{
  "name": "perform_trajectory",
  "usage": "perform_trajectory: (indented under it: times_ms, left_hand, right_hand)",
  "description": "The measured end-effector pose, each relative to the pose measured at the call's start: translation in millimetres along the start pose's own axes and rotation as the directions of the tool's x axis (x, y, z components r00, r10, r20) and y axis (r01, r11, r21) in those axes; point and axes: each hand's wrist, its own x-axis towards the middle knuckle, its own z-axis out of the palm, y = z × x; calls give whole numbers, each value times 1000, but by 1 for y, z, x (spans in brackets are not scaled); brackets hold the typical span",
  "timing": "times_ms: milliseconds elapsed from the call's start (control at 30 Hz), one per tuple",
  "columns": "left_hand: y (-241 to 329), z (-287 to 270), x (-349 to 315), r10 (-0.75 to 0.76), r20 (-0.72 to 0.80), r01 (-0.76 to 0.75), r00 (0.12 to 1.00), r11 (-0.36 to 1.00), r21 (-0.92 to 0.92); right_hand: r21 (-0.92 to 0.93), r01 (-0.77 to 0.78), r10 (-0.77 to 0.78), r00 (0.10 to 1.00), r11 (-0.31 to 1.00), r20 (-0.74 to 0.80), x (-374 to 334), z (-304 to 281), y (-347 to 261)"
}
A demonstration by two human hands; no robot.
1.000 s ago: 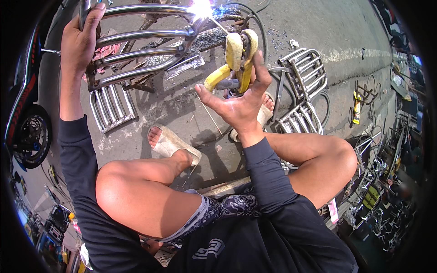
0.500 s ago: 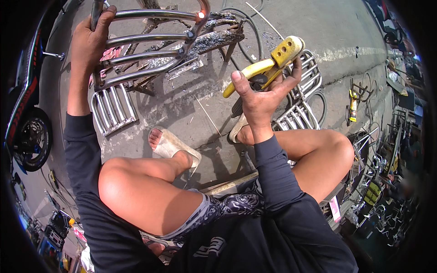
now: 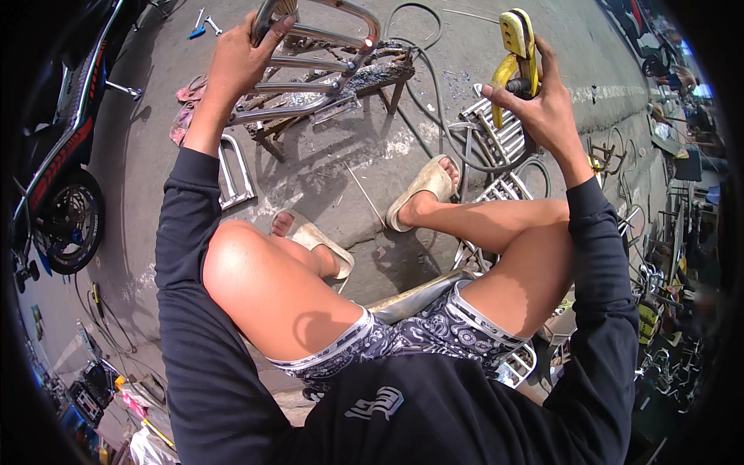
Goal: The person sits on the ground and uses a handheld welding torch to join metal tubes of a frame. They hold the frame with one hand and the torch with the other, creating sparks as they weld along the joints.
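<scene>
Steel tube rack (image 3: 311, 63), upper centre: probably stiff, slick; left hand (image 3: 242, 62) grips its left end, likely best hold. Right hand (image 3: 545, 116), upper right, holds yellow electrode clamp (image 3: 513, 37).

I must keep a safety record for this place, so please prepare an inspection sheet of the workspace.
Surface: grey ground, pale marks on it.
Job's things: barred metal frame, over a crusted stand, contact unclear; yellow holder.
Clutter: thin rod and more barred frames on the ground; pinkish cloth near the stand.
Hands: left hand grips the barred metal frame; right hand holds the yellow holder.
Cables: dark cable loops on the ground; link to the yellow holder unclear.
Surroundings: motorcycle at left; crowded metal parts at right.
</scene>
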Motion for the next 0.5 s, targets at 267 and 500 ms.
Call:
perform_trajectory:
  times_ms: [267,500]
  left_hand:
    - [23,7,5,-63,44,67,997,995,-80]
    - [59,-14,33,-173,69,173,982,985,13]
  right_hand:
    - [28,-45,37,967,999,251,18,5,17]
    - [125,-45,28,990,991,136,29,-10,4]
